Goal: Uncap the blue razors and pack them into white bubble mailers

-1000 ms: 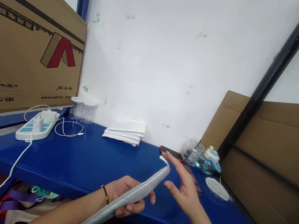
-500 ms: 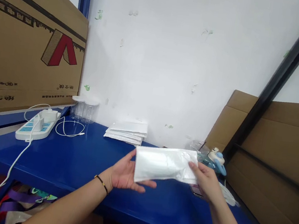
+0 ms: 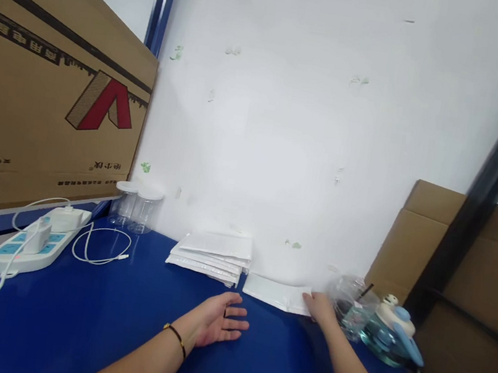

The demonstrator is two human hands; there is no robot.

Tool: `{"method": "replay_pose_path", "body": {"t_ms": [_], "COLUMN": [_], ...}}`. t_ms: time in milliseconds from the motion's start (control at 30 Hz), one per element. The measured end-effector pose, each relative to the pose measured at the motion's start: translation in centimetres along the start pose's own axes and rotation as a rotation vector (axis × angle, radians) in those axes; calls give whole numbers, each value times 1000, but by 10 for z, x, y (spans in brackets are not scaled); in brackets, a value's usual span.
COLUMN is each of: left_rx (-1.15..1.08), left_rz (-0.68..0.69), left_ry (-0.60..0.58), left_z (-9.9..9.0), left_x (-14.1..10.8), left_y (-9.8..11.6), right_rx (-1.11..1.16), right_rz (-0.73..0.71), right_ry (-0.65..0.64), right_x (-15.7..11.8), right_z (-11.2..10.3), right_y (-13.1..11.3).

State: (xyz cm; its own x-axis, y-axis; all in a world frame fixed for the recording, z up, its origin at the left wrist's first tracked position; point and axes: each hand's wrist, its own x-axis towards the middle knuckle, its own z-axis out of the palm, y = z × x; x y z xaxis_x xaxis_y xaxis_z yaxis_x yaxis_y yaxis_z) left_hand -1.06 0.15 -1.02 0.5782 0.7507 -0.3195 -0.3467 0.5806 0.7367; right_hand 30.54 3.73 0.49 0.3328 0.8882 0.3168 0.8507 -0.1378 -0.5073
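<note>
A flat white folded plastic packet [image 3: 277, 293] lies on the blue tabletop close to the wall. My right hand [image 3: 320, 309] grips its right end; the thumb side is on top and the other fingers are mostly hidden. Just left of that packet is a stack of several similar white packets [image 3: 213, 256], with uneven edges. My left hand [image 3: 222, 323] is open over the table in front of the stack, fingers apart and holding nothing. A dark bracelet is on the left wrist.
Left on the table are a white power strip [image 3: 45, 237], a looped white cable [image 3: 99, 263] and two lidded clear jars [image 3: 144, 213]. At right stand a clear plastic cup [image 3: 355, 308] and a teal bottle with a blue handle [image 3: 390, 335]. Cardboard boxes [image 3: 52, 95] flank both sides.
My right hand has carried the white packet away from me, down to the table beside the stack. My left hand has let go of it. The camera view has tilted up somewhat.
</note>
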Motion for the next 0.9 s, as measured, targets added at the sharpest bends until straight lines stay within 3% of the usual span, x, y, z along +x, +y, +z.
{"method": "replay_pose_path", "body": {"t_ms": [133,267,333,500,667,800,900], "left_rx": [-76,-168,-213,-315,-441,-513,-554], "left_rz": [11,102,128,193,279,465,532], "left_ry": [19,74,90,48,-9,4,140], "left_z": [5,6,4,-1,1,4,5], "left_x": [4,2,-2,-8,-13,-14,-10], "left_y": [4,12,15,21,28,29,25], "right_rx": [-110,-97,-244,-379,-364,-222,-145], "right_rz": [-52,-498,-624,-717,-826,-1093,-1165], "right_ry": [133,-8,90,221,274,318,161], "right_x": [11,-3,-11,-20,-44,-87,-117], "right_z": [3,24,37,44,24,12,3], "right_y": [-37,-110,-142,-185,-177,-127,-88]}}
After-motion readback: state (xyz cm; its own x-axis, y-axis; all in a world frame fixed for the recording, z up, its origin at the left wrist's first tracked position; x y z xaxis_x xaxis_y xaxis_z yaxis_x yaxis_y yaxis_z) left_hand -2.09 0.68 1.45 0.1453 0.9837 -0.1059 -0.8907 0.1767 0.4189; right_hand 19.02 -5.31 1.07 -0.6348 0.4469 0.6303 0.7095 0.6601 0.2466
